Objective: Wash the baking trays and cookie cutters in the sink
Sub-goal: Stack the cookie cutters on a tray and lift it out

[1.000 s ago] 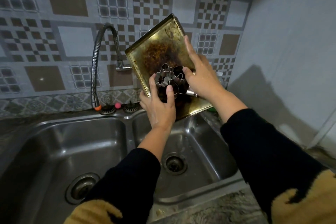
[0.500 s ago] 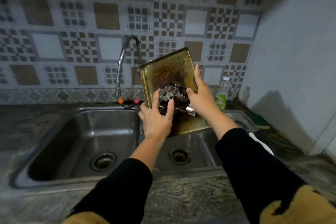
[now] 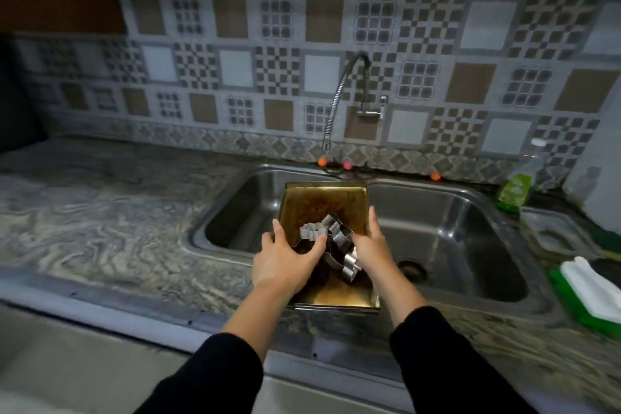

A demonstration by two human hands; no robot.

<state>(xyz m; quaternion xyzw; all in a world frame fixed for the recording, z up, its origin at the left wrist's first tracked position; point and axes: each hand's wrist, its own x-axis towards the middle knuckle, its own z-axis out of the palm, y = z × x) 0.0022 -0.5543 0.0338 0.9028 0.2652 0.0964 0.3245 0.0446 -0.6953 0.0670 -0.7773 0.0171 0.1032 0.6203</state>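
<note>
While the fingers [image 3: 314, 245] of the left hand [image 3: 285, 262] curl over the near left edge of the brass-coloured rectangular metal baking tray [image 3: 339, 198], the thumb presses on the shiny metal cookie cutters [image 3: 332, 239] heaped in it. The right hand [image 3: 371, 245] grips the tray's right rim, its fingers [image 3: 372, 215] lying along that edge and its thumb side against the cutters. Dark burnt residue covers the tray's middle. Both forearms come out of black sleeves [image 3: 218, 376].

Held nearly level, the tray sits over the divider of the stainless steel double sink [image 3: 470, 212], its near end reaching above the front edge of the grey marbled stone bench [image 3: 117, 222]. A flexible silver spring-neck tap [image 3: 339, 101] rises from the wall behind the sink, with small orange and pink knobs at the sink's back rim. Patterned brown, white and grey square wall tiles [image 3: 235, 60] cover the wall. At the right stand a clear plastic bottle of green liquid [image 3: 519, 181] and, nearer, a green and white sponge block [image 3: 588, 292] on the bench.

Half a second earlier the tray stood almost upright, tilted against the tiles beside the tap; now it has come down flat and low over the sink, both hands keeping the same grip. The view has also swung left, showing more bench.
</note>
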